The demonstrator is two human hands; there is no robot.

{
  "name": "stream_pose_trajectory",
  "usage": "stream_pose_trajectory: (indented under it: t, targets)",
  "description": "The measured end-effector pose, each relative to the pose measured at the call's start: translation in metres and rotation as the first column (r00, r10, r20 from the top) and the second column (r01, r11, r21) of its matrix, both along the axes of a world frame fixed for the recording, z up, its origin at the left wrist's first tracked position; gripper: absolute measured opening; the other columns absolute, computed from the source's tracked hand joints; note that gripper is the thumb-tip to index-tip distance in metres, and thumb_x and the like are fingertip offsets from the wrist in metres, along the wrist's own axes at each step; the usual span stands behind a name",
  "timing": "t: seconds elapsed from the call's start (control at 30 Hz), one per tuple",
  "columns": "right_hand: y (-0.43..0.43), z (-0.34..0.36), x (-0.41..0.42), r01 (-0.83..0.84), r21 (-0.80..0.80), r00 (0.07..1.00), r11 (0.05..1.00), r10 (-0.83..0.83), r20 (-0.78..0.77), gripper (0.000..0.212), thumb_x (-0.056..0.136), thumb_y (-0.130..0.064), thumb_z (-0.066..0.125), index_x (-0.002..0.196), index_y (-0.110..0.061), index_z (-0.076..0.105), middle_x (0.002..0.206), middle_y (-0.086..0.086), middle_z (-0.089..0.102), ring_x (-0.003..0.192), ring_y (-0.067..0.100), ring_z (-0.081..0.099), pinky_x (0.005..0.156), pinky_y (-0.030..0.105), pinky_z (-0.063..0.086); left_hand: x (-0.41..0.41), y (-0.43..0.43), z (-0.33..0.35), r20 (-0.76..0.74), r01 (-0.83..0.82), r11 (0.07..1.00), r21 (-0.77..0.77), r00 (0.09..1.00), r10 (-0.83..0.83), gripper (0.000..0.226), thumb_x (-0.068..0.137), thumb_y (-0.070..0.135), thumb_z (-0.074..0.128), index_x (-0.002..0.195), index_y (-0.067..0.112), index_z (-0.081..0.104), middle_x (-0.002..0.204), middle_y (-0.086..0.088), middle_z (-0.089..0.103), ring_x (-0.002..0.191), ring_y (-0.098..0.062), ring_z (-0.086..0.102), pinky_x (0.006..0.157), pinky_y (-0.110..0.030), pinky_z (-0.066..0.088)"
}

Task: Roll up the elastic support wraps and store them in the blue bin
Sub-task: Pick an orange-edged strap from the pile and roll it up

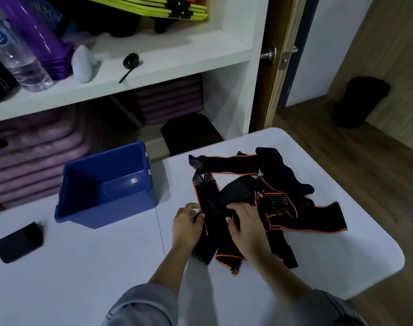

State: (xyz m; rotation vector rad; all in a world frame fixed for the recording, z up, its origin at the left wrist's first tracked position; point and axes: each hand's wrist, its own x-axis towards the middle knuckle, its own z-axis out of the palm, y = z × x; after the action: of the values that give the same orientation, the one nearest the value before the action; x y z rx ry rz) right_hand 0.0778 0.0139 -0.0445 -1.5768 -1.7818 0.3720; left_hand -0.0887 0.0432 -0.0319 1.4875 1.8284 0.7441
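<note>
The white bench [83, 267] carries the blue bin [121, 205], standing open. To the right of the bin sprawl tangled black, orange-edged elastic support wraps [236, 191]. To its near left lies a small black ribbed bundle [18, 242].

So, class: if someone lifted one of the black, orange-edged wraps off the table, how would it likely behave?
Probably floppy: the wraps lie folded and twisted over each other, so one would dangle. Likely light, being thin flat strips. Tangled as they are, lifting one may drag its neighbours.
</note>
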Motion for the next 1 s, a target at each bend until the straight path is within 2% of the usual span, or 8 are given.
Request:
stream_pose_trajectory:
  t: [0.17, 0.27, 0.37, 0.5, 0.67, 0.8, 0.9, 1.0]
  targets:
    - [0.064, -0.005, 0.006, 0.05, 0.009, 0.995, 0.999, -0.051, 0.087, 0.027, 0.084, -0.013, 0.062, 0.11, -0.01, 0.059, 0.105, 0.006, 0.06, 0.097, 0.024, 0.053, 0.084, 0.034, 0.046, -0.008, 0.059, -0.012, 0.001, -0.016, 1.0, -0.022, 1.0, 0.016, 0.034, 0.089, 0.019, 0.058, 0.123, 0.02, 0.055, 0.115, -0.011, 0.058, 0.097, -0.026, 0.06, 0.081, -0.023, 0.042]
    - [0.1, -0.016, 0.0, 0.045, -0.018, 0.998, 0.999, -0.044, 0.05, 0.028, 0.085, -0.015, 0.062, 0.113, -0.01, 0.059, 0.107, 0.005, 0.061, 0.098, 0.024, 0.053, 0.085, 0.034, 0.046, -0.011, 0.093, -0.022, -0.017, 0.025, 0.999, -0.041, 1.0, -0.025, 0.048, 0.09, 0.026, 0.059, 0.136, 0.021, 0.045, 0.123, -0.014, 0.053, 0.112, -0.029, 0.054, 0.09, -0.025, 0.038]
    - [0.135, -0.023, -0.008, 0.042, -0.065, 0.999, 0.997, -0.043, -0.016, 0.032, 0.088, -0.017, 0.06, 0.119, -0.01, 0.057, 0.111, 0.007, 0.06, 0.102, 0.022, 0.052, 0.088, 0.031, 0.044, -0.011, 0.123, -0.035, -0.052, 0.037, 0.997, -0.067, 0.998, -0.04, 0.051, 0.09, 0.031, 0.057, 0.139, 0.025, 0.041, 0.126, -0.014, 0.051, 0.115, -0.027, 0.053, 0.096, -0.028, 0.039]
    - [0.164, -0.028, -0.016, 0.044, -0.136, 0.998, 0.99, -0.05, -0.043, 0.034, 0.091, -0.02, 0.056, 0.123, -0.012, 0.054, 0.117, 0.006, 0.057, 0.106, 0.022, 0.049, 0.09, 0.034, 0.042, -0.007, 0.149, -0.049, -0.135, 0.081, 0.995, -0.053, 0.987, -0.088, 0.043, 0.09, 0.035, 0.056, 0.132, 0.031, 0.049, 0.117, -0.011, 0.052, 0.107, -0.026, 0.055, 0.092, -0.032, 0.045]
    - [0.173, -0.034, -0.019, 0.054, -0.156, 0.997, 0.986, -0.062, -0.05, 0.031, 0.091, -0.023, 0.056, 0.121, -0.013, 0.056, 0.114, 0.007, 0.058, 0.104, 0.024, 0.048, 0.086, 0.036, 0.043, -0.004, 0.157, -0.053, -0.125, 0.027, 1.0, 0.011, 0.992, -0.026, 0.017, 0.088, 0.031, 0.058, 0.101, 0.025, 0.067, 0.1, -0.005, 0.063, 0.097, -0.022, 0.058, 0.08, -0.028, 0.046]
    - [0.182, -0.033, -0.02, 0.062, -0.197, 0.995, 0.978, -0.077, -0.07, 0.031, 0.091, -0.022, 0.055, 0.121, -0.015, 0.055, 0.112, 0.004, 0.057, 0.104, 0.022, 0.047, 0.085, 0.035, 0.043, -0.01, 0.149, -0.044, 0.044, -0.048, 0.998, 0.049, 0.998, 0.046, 0.007, 0.086, 0.025, 0.063, 0.089, 0.02, 0.067, 0.087, 0.001, 0.069, 0.084, -0.015, 0.063, 0.078, -0.03, 0.051]
    - [0.197, -0.031, -0.028, 0.009, -0.176, 0.996, 0.984, -0.024, -0.085, 0.032, 0.09, -0.022, 0.056, 0.121, -0.014, 0.055, 0.112, 0.006, 0.058, 0.104, 0.024, 0.05, 0.087, 0.035, 0.043, -0.016, 0.136, -0.035, 0.142, -0.1, 0.994, 0.04, 0.985, 0.093, 0.003, 0.086, 0.018, 0.064, 0.083, 0.019, 0.063, 0.078, 0.007, 0.067, 0.075, -0.006, 0.063, 0.067, -0.019, 0.047]
    - [0.218, -0.03, -0.046, -0.096, -0.199, 0.994, 0.975, 0.083, -0.075, 0.041, 0.09, -0.02, 0.057, 0.13, -0.017, 0.05, 0.122, 0.008, 0.054, 0.115, 0.026, 0.047, 0.098, 0.04, 0.042, -0.024, 0.12, -0.029, 0.181, -0.109, 0.993, 0.039, 0.978, 0.101, 0.007, 0.084, 0.011, 0.066, 0.082, 0.017, 0.064, 0.073, 0.012, 0.065, 0.067, 0.005, 0.06, 0.06, -0.008, 0.042]
